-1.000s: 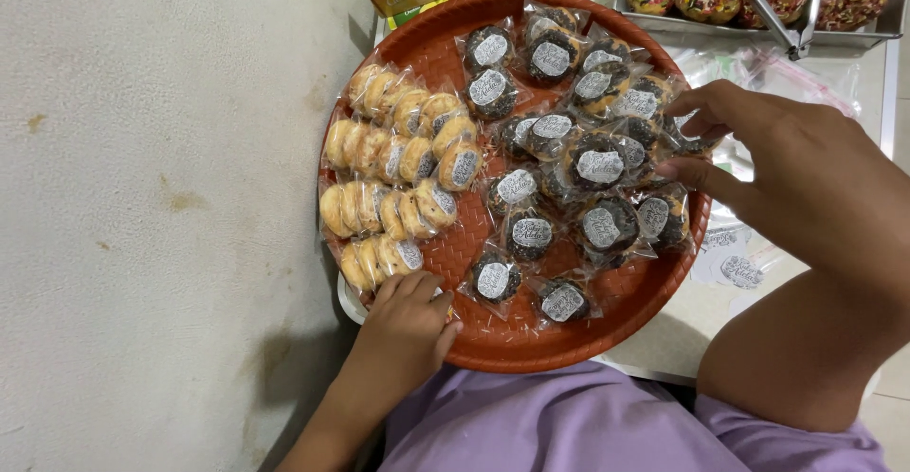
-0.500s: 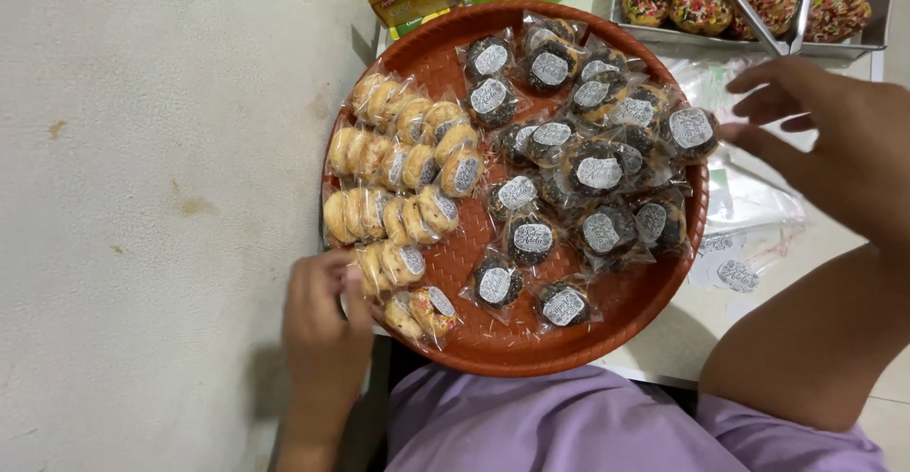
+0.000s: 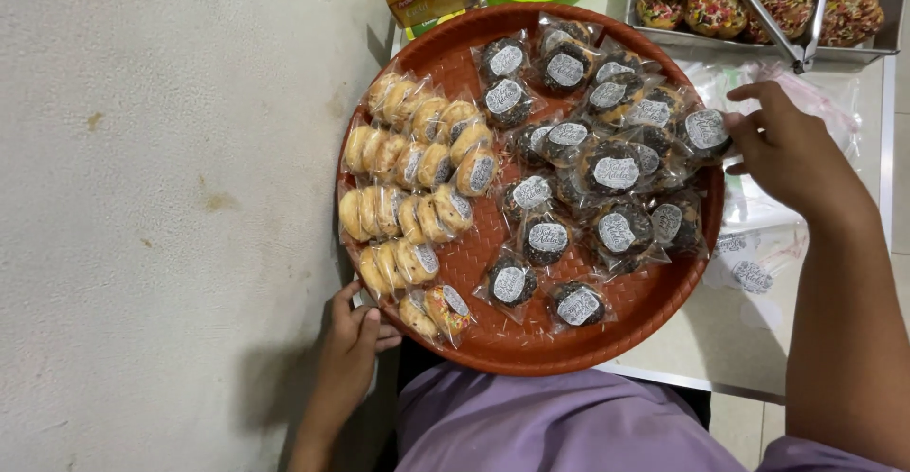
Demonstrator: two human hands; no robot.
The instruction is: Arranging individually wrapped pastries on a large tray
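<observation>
Left to right: the left hand (image 3: pixel 349 339) grips the near-left rim of the round red tray (image 3: pixel 493 339), fingers curled over the edge by the pale wrapped biscuits (image 3: pixel 408 188) — apparently steadying it. Dark wrapped cakes (image 3: pixel 607 173) fill the tray's right half. The right hand (image 3: pixel 791 154), forearm running back toward the body, pinches one labelled wrapped cake (image 3: pixel 706 131) at the far-right rim — seemingly mid-placement; setting it down calls for a free gap.

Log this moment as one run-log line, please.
left hand: grips round red tray rim | right hand: pinches wrapped dark doughnut at tray's right edge | pale doughnuts: rowed left
</observation>
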